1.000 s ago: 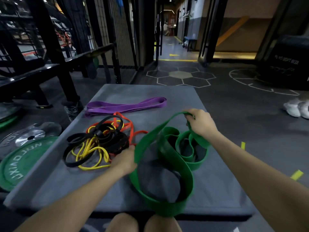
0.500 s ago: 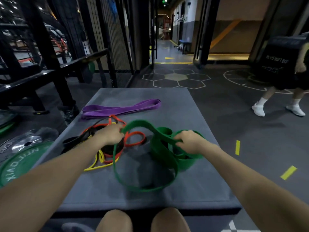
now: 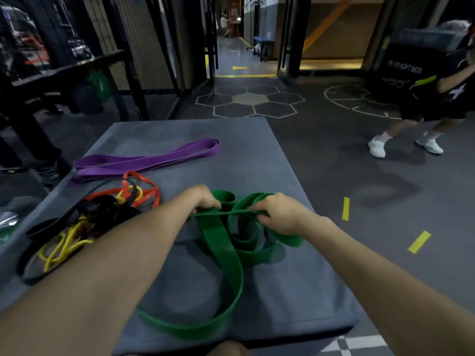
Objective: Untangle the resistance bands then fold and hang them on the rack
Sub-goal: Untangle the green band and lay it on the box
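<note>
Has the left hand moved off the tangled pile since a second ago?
Yes. The left hand has gone right, away from the tangled pile, and now grips the green band near the right hand.

White lettering on the front face of the large black padded box (image 3: pixel 408 65), far right on the floor, reads "PLYO SOFT BOX". A second, smaller row of white marks below it is too blurred to read. Nothing else carries legible text.

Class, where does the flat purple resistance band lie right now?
The purple resistance band lies on the grey mat's far left, just beyond the tangled bands.
</note>
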Tool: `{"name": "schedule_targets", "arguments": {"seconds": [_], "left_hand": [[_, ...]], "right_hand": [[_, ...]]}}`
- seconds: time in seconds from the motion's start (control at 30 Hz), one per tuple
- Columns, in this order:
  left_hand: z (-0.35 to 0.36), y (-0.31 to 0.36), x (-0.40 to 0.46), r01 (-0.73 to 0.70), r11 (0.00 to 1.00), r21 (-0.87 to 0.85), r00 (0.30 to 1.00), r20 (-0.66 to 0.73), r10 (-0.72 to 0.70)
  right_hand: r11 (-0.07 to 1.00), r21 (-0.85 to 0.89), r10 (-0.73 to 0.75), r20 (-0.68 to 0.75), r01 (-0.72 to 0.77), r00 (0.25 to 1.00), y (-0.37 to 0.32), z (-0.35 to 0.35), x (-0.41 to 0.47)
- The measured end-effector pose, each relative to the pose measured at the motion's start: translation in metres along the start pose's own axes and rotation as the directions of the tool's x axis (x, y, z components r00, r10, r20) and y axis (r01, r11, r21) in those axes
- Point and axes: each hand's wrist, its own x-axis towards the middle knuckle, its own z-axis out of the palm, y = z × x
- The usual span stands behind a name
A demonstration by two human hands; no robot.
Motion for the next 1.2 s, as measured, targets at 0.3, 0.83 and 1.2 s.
{"name": "schedule_targets", "arguments": {"seconds": [0.3, 0.83, 1.2], "left_hand": [[0.000, -0.017, 0.005, -0.231, 0.812, -0.535, 0.934, -0.356, 0.031], [-0.189, 0.022, -0.131, -0.769, 0.300, -0.564, 0.615, -0.781, 0.109], [-0.210, 0.010, -0.182, -0.779, 0.184, -0.599, 0.619, -0.691, 0.372]], "right_hand": [[0.998, 0.047, -0.040, -0.010, 0.041, 0.999, -0.006, -0.004, 0.001], [0.971, 0.128, -0.169, -0.242, 0.204, 0.956, -0.083, -0.172, -0.006], [0.714, 0.508, 0.091, -0.749, 0.482, 0.656, -0.130, -0.260, -0.003]]}}
